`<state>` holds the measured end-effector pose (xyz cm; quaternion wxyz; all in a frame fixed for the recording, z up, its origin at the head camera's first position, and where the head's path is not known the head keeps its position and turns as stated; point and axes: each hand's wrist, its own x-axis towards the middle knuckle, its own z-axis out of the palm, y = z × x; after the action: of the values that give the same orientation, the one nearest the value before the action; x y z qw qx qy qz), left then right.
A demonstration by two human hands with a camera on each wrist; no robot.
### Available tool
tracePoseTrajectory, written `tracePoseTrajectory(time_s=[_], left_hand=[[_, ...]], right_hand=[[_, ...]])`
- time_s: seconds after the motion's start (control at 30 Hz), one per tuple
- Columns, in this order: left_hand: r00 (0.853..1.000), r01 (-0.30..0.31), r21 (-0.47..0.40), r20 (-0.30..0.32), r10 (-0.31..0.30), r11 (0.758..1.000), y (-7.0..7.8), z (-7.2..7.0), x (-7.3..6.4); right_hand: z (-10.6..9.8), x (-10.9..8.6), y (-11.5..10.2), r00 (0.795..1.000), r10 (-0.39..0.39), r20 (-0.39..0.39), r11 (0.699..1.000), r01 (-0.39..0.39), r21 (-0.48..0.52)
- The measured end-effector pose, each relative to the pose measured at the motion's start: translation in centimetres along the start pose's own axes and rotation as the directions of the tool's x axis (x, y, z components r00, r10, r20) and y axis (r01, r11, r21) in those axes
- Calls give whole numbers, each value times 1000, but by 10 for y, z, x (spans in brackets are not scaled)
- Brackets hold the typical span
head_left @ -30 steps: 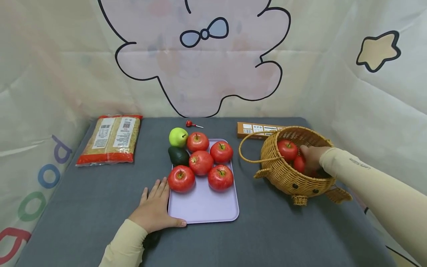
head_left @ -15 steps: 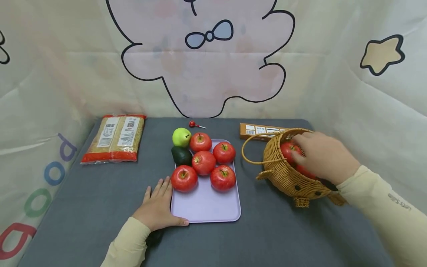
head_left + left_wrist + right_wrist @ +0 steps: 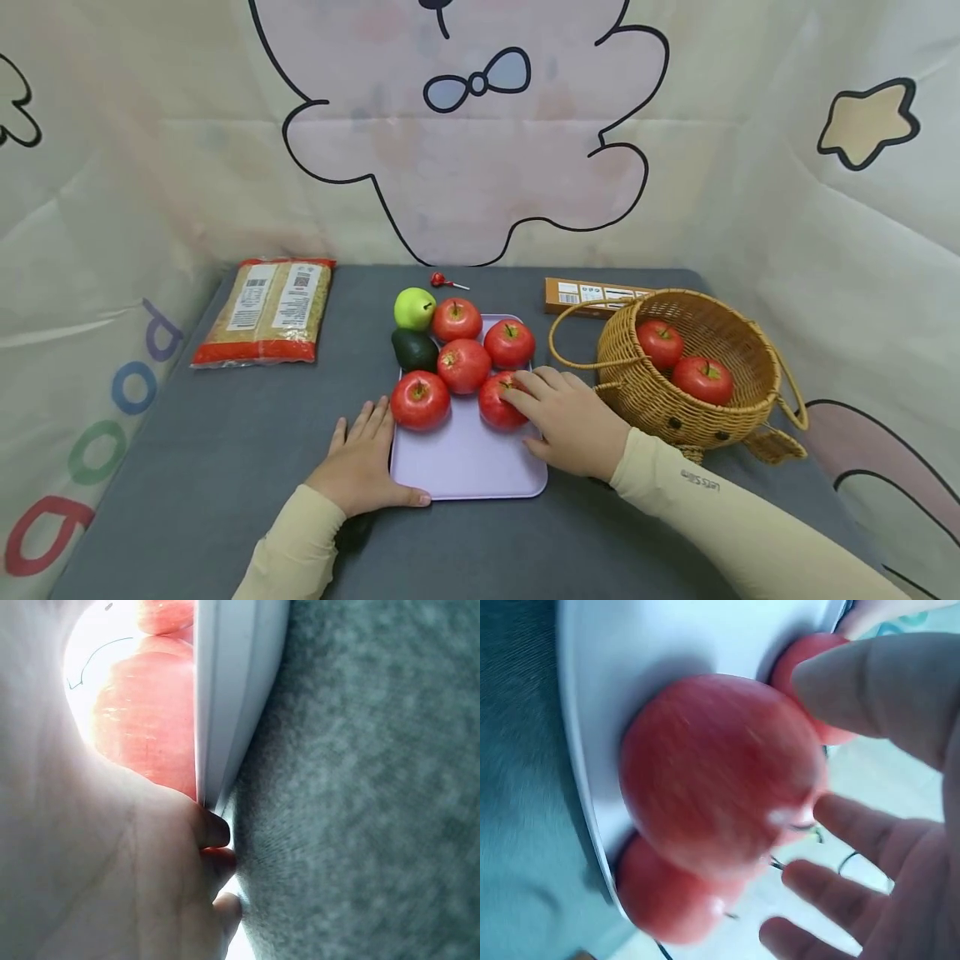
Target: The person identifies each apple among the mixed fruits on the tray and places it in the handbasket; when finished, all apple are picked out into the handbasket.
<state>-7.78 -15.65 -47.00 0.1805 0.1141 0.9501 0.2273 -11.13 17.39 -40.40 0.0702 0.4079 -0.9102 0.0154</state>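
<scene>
My right hand (image 3: 573,417), fingers spread, reaches over the near right red apple (image 3: 501,401) on the lilac tray (image 3: 468,467). In the right wrist view, thumb and fingers stand apart around this apple (image 3: 720,772); whether a fingertip touches is unclear. My left hand (image 3: 363,467) lies beside the tray's left edge with fingers straight and thumb at its near corner. The left wrist view shows its fingertips (image 3: 217,829) against the tray's side (image 3: 232,697). Several other red fruits, including a near left apple (image 3: 421,401), sit on or by the tray.
A wicker basket (image 3: 637,387) with two red apples (image 3: 702,380) stands at the right, its handle reaching toward the tray. A green apple (image 3: 414,309) and an avocado (image 3: 415,350) lie at the tray's far left. Behind are a lollipop (image 3: 439,280), box (image 3: 566,296) and grain bag (image 3: 270,312).
My right hand has come out of the basket and moved left to the tray's near right apple. Two apples show in the basket. The left hand stays at the tray's edge.
</scene>
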Motion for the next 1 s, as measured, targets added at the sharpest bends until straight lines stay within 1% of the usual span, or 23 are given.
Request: tracePoseTrajectory(time_s=[0.1, 0.2, 0.3, 0.37, 0.5, 0.6, 0.7, 0.77, 0.83, 0.9, 1.0], left_hand=[[1000, 4, 7, 0, -4, 1000, 0, 1, 1], [1000, 11, 5, 5, -12, 1000, 0, 1, 2], [1000, 13, -1, 10, -13, 1000, 1, 1, 1], [1000, 13, -5, 11, -13, 1000, 1, 0, 1], [1000, 23, -1, 14, -23, 1000, 0, 0, 2], [1000, 25, 2, 16, -25, 1000, 0, 0, 3], [1000, 21, -2, 13, -21, 1000, 1, 0, 2], [1000, 18, 3, 9, -18, 1000, 1, 0, 1], [1000, 14, 0, 6, -14, 1000, 2, -1, 1], [1000, 16, 3, 10, -17, 1000, 2, 0, 1], [1000, 19, 4, 16, -19, 1000, 2, -1, 1]], right_hand=[[13, 12, 0, 998, 54, 11, 998, -55, 27], [21, 21, 0, 993, 113, 33, 992, -114, 60], [27, 25, -1, 986, 158, 50, 983, -162, 85], [30, 26, -2, 983, 176, 49, 979, -180, 99], [36, 27, -3, 982, 191, -3, 973, -189, 130], [35, 25, -5, 980, 195, -48, 971, -186, 152], [25, 20, -8, 977, 201, -70, 962, -184, 200], [13, 16, -11, 974, 209, -90, 953, -182, 244], [-3, 9, -14, 969, 211, -129, 947, -169, 273], [-21, 1, -14, 961, 211, -178, 948, -156, 278], [-47, -14, -10, 943, 215, -254, 958, -153, 241]])
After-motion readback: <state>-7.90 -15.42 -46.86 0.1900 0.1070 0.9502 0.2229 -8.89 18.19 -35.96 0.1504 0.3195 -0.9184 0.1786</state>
